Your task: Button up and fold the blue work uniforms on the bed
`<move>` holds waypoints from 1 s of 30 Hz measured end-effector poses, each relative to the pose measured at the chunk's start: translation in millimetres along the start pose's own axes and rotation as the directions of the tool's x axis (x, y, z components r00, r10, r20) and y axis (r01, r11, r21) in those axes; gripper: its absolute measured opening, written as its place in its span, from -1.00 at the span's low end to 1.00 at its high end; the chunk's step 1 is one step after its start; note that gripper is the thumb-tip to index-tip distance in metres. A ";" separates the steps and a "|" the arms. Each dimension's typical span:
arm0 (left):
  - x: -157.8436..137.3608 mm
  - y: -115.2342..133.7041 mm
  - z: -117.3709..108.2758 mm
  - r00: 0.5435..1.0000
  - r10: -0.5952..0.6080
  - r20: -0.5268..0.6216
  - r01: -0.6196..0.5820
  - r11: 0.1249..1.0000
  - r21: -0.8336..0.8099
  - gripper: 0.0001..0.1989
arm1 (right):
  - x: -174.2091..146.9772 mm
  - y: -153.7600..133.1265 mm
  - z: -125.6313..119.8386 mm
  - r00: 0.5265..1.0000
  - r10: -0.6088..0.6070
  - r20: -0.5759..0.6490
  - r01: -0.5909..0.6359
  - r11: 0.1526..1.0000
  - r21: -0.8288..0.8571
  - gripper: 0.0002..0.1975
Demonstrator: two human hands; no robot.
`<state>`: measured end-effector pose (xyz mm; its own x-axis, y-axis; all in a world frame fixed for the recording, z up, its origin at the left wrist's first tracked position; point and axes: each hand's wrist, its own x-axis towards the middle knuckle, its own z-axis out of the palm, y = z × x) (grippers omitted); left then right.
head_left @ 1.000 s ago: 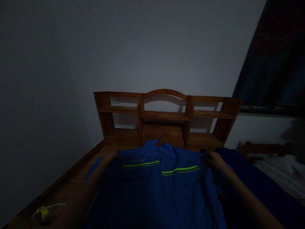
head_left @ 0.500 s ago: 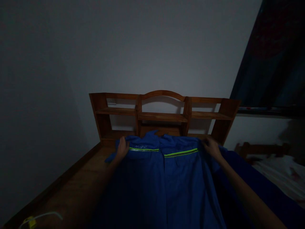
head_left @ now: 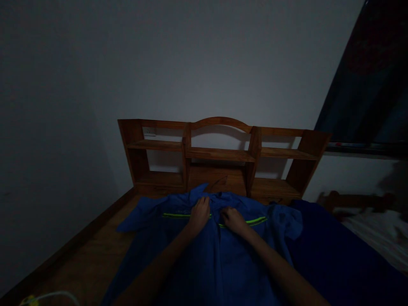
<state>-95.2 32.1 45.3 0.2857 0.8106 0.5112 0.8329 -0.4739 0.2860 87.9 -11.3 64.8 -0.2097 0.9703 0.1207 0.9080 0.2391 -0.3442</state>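
Observation:
A blue work jacket (head_left: 191, 259) with yellow-green stripes across the chest lies spread out, front side up, its collar toward the wooden headboard. Its two front edges meet down the middle. My left hand (head_left: 200, 212) is closed on the front just below the collar, left of the opening. Across the opening, my right hand (head_left: 233, 219) has its fingers curled on the other front edge, slightly lower. Dim light hides the fingertips of both hands.
Behind the jacket stands a wooden headboard with shelves (head_left: 219, 155), against a pale wall (head_left: 207, 59). Dark blue fabric (head_left: 331, 246) lies to the right. Bare wooden board (head_left: 95, 246) shows on the left, with a thin white cord (head_left: 60, 293) near the bottom corner.
Both hands have left the jacket's shoulders and come together at the front opening below the collar. The jacket now lies lower and flatter, its sleeves spread out to the sides.

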 end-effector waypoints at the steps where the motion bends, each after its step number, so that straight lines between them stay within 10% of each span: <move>1: -3.2 -1.4 7.9 0.999 -0.002 0.048 0.002 1.000 -0.001 -0.71 | 5.7 -2.7 6.7 1.000 0.010 -0.008 -0.010 1.000 -0.014 -0.70; 16: -4.2 -40.5 39.2 0.992 0.016 0.123 0.009 0.981 -0.194 -0.62 | 36.1 12.4 40.6 0.991 0.058 -0.124 -0.066 0.996 -0.061 -0.46; 30: -2.3 -43.8 39.7 0.995 0.015 0.102 0.011 0.968 -0.251 -0.66 | 97.4 42.6 23.9 0.966 0.007 0.259 -0.087 0.950 0.299 -0.79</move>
<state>-113.4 64.6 -0.6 0.3449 0.8344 0.4300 0.6902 -0.5359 0.4862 97.5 94.3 39.7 -0.2906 0.9484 -0.1268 0.7727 0.1544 -0.6157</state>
